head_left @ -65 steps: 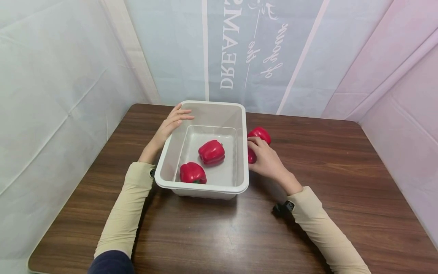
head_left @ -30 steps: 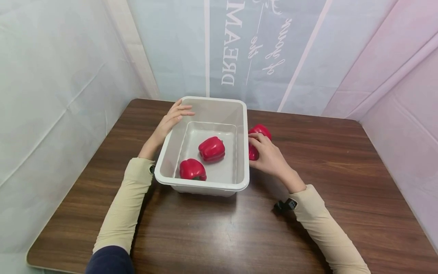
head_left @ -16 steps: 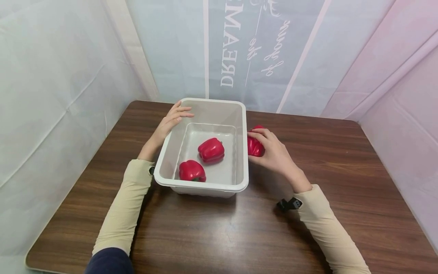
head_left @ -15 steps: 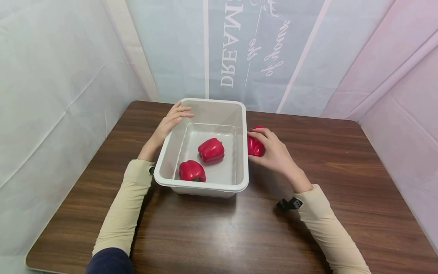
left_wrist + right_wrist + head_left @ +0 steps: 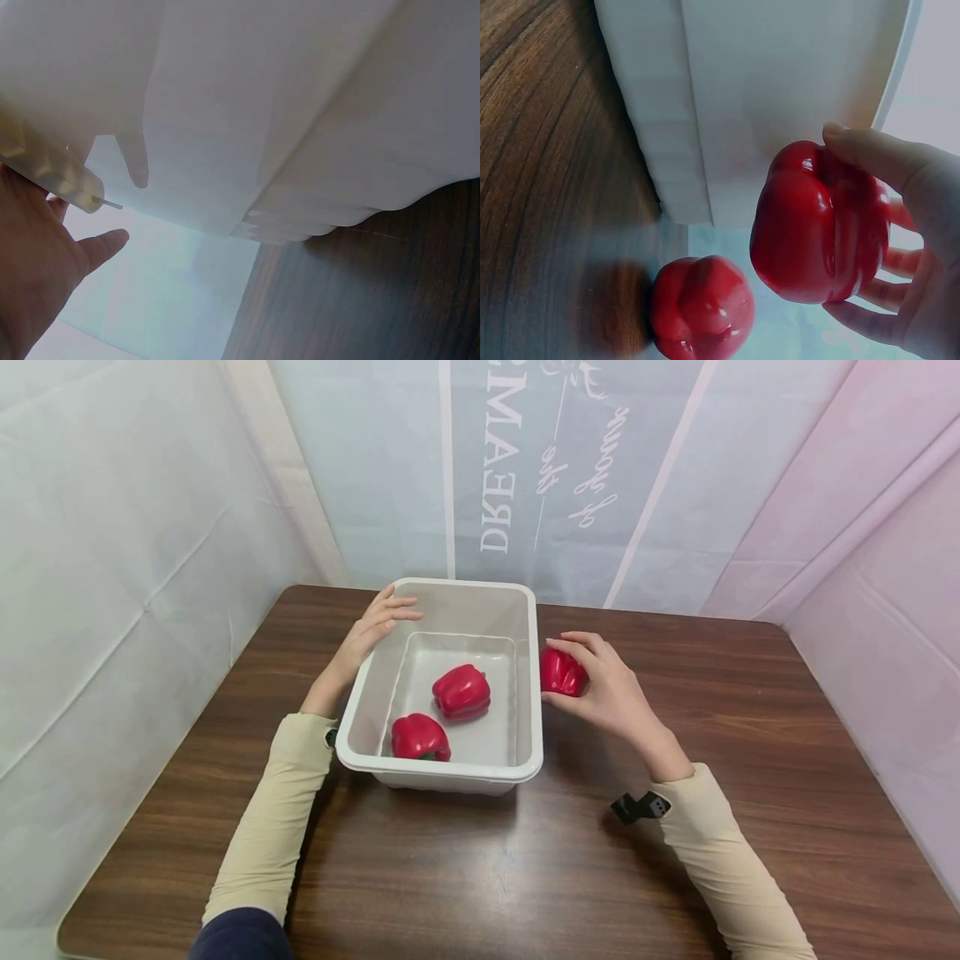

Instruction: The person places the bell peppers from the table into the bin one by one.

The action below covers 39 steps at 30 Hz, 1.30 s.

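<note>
My right hand [image 5: 611, 689] grips a red bell pepper [image 5: 562, 672] just outside the right wall of a light grey plastic bin [image 5: 442, 768]. In the right wrist view, this held bell pepper [image 5: 810, 225] is raised off the table, thumb on one side and fingers on the other. Another bell pepper [image 5: 703, 307] stands on the table below it; the head view hides that one. Inside the bin lie two more red bell peppers, one near the middle [image 5: 462, 692] and one near the front [image 5: 420, 737]. My left hand [image 5: 367, 631] rests over the bin's left rim, fingers fairly straight.
The bin stands on a dark wood-grain table [image 5: 450, 877]. Pale cloth walls enclose the table at the left, the back and the right; the back cloth [image 5: 570, 485] carries printed lettering. A small black device [image 5: 641, 807] sits at my right wrist.
My right hand has closed round the nearer bell pepper and lifted it up beside the bin, covering the pepper behind it in the head view. My left hand stays at the rim.
</note>
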Motion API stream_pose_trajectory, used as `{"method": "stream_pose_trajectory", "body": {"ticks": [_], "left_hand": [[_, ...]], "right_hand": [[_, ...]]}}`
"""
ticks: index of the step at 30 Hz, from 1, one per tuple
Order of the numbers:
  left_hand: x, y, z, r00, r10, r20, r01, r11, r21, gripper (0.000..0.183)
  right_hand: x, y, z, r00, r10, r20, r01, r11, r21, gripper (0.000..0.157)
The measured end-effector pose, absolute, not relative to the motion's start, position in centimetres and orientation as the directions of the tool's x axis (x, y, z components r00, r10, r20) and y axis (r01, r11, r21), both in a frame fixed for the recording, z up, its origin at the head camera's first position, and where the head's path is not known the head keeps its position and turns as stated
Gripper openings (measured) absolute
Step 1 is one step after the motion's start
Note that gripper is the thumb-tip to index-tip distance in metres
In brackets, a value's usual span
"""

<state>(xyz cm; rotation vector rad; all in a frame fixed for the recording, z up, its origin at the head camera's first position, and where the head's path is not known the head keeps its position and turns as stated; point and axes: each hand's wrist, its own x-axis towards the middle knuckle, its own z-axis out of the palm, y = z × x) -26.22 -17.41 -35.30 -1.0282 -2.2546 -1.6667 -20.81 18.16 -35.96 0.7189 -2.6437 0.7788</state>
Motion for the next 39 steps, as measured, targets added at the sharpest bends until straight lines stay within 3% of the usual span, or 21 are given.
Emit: {"method": "stream_pose_trajectory", "body": {"ticks": [39], "left_hand": [[-26.2, -17.3, -35.4, -0.743, 0.425, 0.516, 0.616, 0.134, 0.776, 0.034]], "right_hand": [[-20.2, 18.5, -34.4, -0.821, -0.333, 0.464, -0.538, 0.723, -0.433, 0.071]]}}
